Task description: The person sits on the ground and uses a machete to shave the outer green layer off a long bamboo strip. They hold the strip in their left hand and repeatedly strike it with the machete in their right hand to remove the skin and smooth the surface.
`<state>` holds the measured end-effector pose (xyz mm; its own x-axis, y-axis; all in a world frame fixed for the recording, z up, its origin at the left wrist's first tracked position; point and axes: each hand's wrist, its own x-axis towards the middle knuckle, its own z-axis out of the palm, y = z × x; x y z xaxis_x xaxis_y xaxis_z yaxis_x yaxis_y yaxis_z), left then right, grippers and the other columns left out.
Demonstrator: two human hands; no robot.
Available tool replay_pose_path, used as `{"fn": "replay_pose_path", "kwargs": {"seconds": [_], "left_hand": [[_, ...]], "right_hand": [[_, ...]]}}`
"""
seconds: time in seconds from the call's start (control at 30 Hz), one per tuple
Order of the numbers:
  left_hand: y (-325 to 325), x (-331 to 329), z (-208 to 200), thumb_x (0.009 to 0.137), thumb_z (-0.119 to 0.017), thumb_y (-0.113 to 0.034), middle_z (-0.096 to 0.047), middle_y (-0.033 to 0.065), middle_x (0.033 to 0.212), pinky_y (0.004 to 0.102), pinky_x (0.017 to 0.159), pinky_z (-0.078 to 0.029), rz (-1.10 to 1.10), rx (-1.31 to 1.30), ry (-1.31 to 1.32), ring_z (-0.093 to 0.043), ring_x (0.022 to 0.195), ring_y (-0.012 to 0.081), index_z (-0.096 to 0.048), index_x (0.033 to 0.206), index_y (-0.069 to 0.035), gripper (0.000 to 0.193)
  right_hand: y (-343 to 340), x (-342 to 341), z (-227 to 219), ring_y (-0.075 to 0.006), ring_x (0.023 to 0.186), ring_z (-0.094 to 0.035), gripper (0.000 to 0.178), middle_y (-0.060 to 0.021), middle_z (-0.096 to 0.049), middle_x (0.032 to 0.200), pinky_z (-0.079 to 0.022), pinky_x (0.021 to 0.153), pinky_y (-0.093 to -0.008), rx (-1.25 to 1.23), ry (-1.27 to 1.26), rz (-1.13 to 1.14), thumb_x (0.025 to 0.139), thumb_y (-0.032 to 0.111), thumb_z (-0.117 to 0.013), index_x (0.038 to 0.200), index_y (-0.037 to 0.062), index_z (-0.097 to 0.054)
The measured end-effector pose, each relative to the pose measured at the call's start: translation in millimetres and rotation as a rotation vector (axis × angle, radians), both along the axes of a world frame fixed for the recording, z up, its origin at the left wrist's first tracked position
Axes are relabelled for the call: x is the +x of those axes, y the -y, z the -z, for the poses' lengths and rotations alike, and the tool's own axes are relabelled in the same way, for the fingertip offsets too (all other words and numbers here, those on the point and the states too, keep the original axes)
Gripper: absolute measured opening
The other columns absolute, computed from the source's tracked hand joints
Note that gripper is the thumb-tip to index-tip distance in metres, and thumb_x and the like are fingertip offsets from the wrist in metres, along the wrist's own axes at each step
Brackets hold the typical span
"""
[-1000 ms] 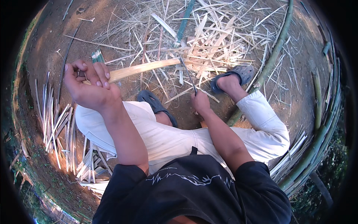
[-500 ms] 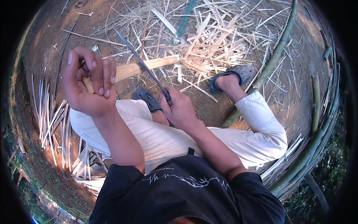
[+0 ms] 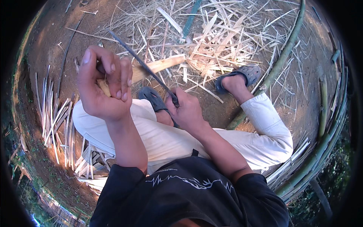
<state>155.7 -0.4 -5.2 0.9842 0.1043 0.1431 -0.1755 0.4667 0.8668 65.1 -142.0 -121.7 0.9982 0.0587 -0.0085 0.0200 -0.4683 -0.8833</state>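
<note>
My left hand (image 3: 106,85) is raised in front of my left knee, its fingers curled round one end of a pale split-bamboo piece (image 3: 164,64). The piece stretches away to the right, and its far end lies by a heap of shavings. My right hand (image 3: 185,109) grips the handle of a long, thin, dark-bladed knife (image 3: 145,67). Its blade slants up and to the left, crossing over the bamboo just right of my left fingers. Whether the edge touches the bamboo, I cannot tell.
Pale shavings (image 3: 215,49) litter the ground ahead, around a green strip (image 3: 191,19). Thin split strips (image 3: 56,121) lie to the left. A long green pole (image 3: 281,56) curves along the right, past my sandalled foot (image 3: 238,81). More poles (image 3: 321,151) lie at far right.
My left hand has moved right, closer to the knife, and less bamboo shows between them. The blade's tip has swung slightly left. My right hand keeps its grip.
</note>
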Motion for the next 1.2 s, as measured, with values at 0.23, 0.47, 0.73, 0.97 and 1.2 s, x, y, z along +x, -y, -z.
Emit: {"fn": "replay_pose_path", "kwargs": {"seconds": [0.23, 0.47, 0.73, 0.97, 1.2], "left_hand": [[14, -18, -3, 0.102, -0.029, -0.026, -0.027, -0.0034, 0.046, 0.0211, 0.041, -0.026, -0.04, 0.103, 0.028, -0.024, 0.034, 0.0056, -0.043, 0.073, -0.005, 0.039], [32, -64, -4, 0.103, -0.032, -0.031, -0.031, -0.0001, 0.048, 0.024, 0.046, -0.026, 0.022, 0.226, -0.046, -0.032, 0.046, 0.0085, -0.043, 0.074, -0.004, 0.041], [34, -75, 5, 0.104, -0.033, -0.032, -0.034, -0.0004, 0.049, 0.0253, 0.048, -0.028, -0.035, 0.177, 0.03, -0.032, 0.045, 0.0097, -0.041, 0.074, -0.006, 0.04], [30, -86, 5, 0.103, -0.032, -0.03, -0.035, -0.002, 0.046, 0.027, 0.048, -0.029, 0.105, 0.371, 0.074, -0.029, 0.039, 0.0091, -0.042, 0.075, -0.008, 0.038], [32, -86, 3, 0.097, -0.044, -0.023, -0.046, 0.0054, 0.054, 0.0327, 0.045, -0.032, 0.193, 0.333, 0.111, -0.038, 0.045, 0.0182, -0.051, 0.069, 0.0, 0.037]], "right_hand": [[30, 4, 53, -0.0381, 0.06, -0.063, 0.02, -0.0205, -0.061, 0.064, -0.048, 0.056, -0.0455, -0.132, -0.35, 0.079, 0.091, 0.018, -0.057, 0.086, -0.0016, -0.058], [46, -3, 63, -0.0412, 0.068, -0.064, 0.025, -0.022, -0.062, 0.067, -0.049, 0.06, -0.0487, -0.185, -0.302, 0.021, 0.091, 0.025, -0.058, 0.091, -0.0002, -0.057], [38, 1, 30, -0.0417, 0.065, -0.063, 0.021, -0.02, -0.062, 0.066, -0.05, 0.062, -0.0513, -0.104, -0.125, -0.098, 0.09, 0.026, -0.058, 0.09, 0.0044, -0.056], [79, 20, 114, -0.0449, 0.068, -0.061, 0.028, -0.0257, -0.062, 0.07, -0.049, 0.063, -0.0504, -0.325, -0.408, 0.045, 0.092, 0.028, -0.057, 0.088, -0.0001, -0.06], [39, 0, 6, -0.0316, 0.066, -0.063, 0.02, -0.0125, -0.06, 0.073, -0.049, 0.056, -0.0421, 0.017, 0.152, -0.226, 0.078, 0.012, -0.068, 0.092, 0.0032, -0.057]]}}
